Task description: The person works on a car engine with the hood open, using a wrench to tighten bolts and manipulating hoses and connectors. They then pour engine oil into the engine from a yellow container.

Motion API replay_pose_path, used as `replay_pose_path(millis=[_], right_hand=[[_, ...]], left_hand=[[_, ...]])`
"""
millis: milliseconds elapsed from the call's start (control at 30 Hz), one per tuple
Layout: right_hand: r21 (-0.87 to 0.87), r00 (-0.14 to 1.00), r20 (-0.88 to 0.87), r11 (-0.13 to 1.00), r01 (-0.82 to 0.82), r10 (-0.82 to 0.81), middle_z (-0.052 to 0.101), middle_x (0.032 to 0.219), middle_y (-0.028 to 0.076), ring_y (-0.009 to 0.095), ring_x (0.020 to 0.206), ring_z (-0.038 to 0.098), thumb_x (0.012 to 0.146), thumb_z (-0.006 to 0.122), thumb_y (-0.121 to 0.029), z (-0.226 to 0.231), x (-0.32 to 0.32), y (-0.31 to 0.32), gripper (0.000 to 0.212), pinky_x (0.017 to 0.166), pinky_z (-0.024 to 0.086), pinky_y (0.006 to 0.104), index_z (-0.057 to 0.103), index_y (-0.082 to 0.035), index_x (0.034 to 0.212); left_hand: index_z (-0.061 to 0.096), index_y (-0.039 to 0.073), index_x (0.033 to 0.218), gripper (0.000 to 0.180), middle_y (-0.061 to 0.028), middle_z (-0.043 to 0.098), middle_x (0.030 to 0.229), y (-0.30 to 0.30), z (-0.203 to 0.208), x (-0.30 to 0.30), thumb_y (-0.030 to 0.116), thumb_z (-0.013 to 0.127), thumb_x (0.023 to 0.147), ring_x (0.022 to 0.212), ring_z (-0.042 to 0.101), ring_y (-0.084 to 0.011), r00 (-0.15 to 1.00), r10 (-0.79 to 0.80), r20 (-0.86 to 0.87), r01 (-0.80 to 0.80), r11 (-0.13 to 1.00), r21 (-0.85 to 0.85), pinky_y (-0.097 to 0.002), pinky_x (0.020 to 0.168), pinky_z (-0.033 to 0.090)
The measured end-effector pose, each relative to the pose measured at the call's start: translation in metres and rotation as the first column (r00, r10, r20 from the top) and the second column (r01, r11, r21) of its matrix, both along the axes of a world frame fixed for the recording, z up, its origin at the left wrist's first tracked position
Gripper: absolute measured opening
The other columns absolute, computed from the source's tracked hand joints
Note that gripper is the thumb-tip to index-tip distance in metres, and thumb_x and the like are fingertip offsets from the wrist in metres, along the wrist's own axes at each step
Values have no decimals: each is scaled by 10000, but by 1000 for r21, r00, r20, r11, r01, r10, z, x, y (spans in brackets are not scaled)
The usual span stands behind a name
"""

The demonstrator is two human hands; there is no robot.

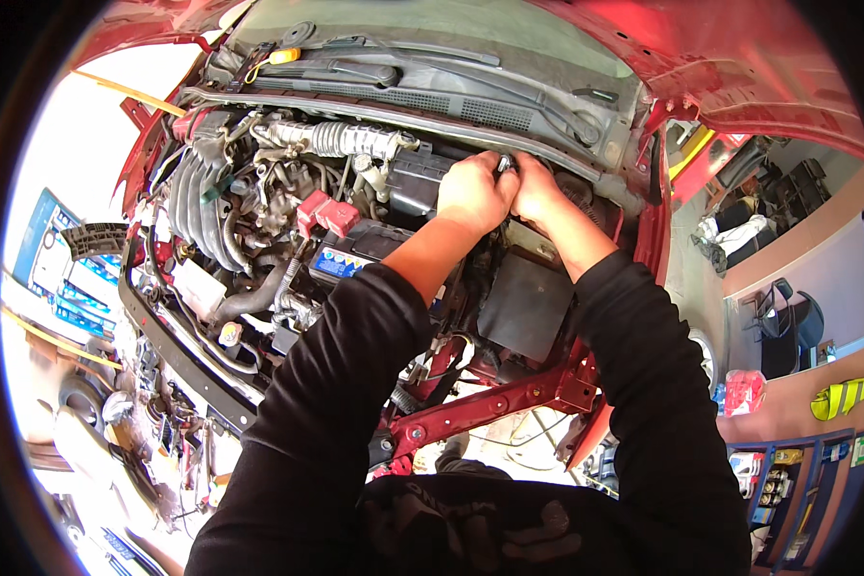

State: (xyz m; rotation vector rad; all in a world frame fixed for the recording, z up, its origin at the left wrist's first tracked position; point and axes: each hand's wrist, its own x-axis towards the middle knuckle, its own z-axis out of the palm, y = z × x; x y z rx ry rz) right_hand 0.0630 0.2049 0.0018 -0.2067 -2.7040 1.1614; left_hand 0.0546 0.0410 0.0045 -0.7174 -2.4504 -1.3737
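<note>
One black garment is nearest, soft cloth with a faint print across the chest; its two long sleeves, creased at the elbows, reach forward over an open engine bay. Two bare hands come together at the far side of the bay. The left hand is curled tight, with one small, glossy dark piece pinched at its thumb and fingertips, just below the bay's rear edge. The right hand is bent in against the same spot, its fingers curled; whether they also grip the piece is hidden.

Left of the hands sits one black plastic box, smooth and angular, and nearer the body one battery with a blue label, topped by one red moulded plastic cover. Beyond them runs one silvery hose, ringed with ridges. Farther left, several grey intake runners curve side by side like ribs. Below the right hand lies one flat, matte black cover, roughly rectangular. One glossy red metal beam, pierced with holes, crosses close to the body. One yellow object with a looped cord rests near the windscreen, and one yellow-green vest is at far right.
</note>
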Motion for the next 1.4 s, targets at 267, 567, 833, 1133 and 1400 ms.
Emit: replay_pose_path(millis=[267,567,833,1133,1400], right_hand=[[242,873,-464,969,-39,151,809,982,143,234,875,784,1059,743,-57,-18,19,20,239,825,616,382,787,-34,1293],[-123,948,-317,989,-79,36,801,1014,78,144,799,774,1065,604,51,5,31,34,328,682,633,314,787,-43,1320],[42,882,-459,995,-95,104,794,993,68,135,798,786,1105,652,-18,-6,21,38,249,677,621,302,786,-54,1311],[73,877,-459,990,-124,144,795,1006,113,201,849,789,1032,672,42,-5,18,42,291,745,638,341,773,-27,1296],[156,853,-500,984,-84,152,797,1016,166,264,892,789,934,667,122,11,26,42,350,793,657,397,753,-7,1248]], left_hand=[[783,144,1332,426,-105,714,1437,-43,-16,31,272,803,927,1376,613,-380,903,-305,-303,103,838,-536,-639,1202,501],[808,125,1292,308,-72,735,1438,-2,-15,14,184,679,1019,1454,621,-318,852,-453,-263,76,603,-794,-564,1198,516],[829,96,1160,225,-139,830,1223,12,-10,20,196,695,1009,1147,817,-342,970,-242,11,153,577,-802,-474,927,672],[807,75,1198,282,-188,836,1218,9,3,18,277,747,1011,1167,810,-376,981,-161,104,182,617,-765,-503,1010,641],[801,42,1167,237,-200,848,1189,16,-4,10,177,688,1009,1131,829,-381,999,-34,40,52,708,-705,-471,981,664]])
